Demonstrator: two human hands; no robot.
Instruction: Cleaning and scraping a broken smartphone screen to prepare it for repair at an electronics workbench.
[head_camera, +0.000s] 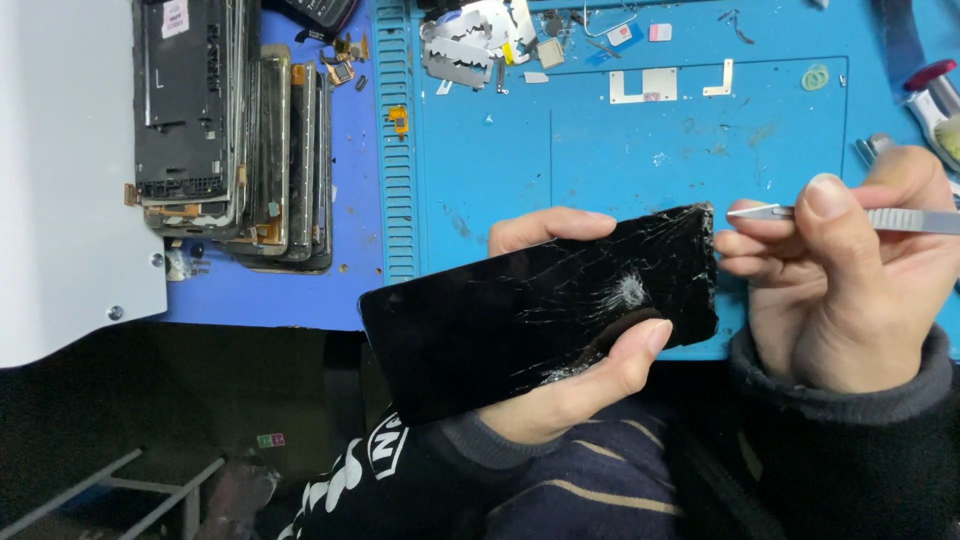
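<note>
My left hand (575, 375) grips a black phone (500, 315) with a badly cracked screen, held tilted over the near edge of the blue work mat (620, 150). Its thumb presses the lower edge and its fingertips show over the top edge. My right hand (850, 290) pinches metal tweezers (775, 212) between thumb and forefinger. The tweezer tip sits just beside the phone's upper right corner, where the glass is chipped.
A stack of stripped phone frames and screens (235, 140) lies at the back left. Razor blades (460, 50) and small metal parts (645, 85) are scattered along the mat's far edge. A red-handled tool (935, 95) lies at the right. A white panel (60, 170) fills the left.
</note>
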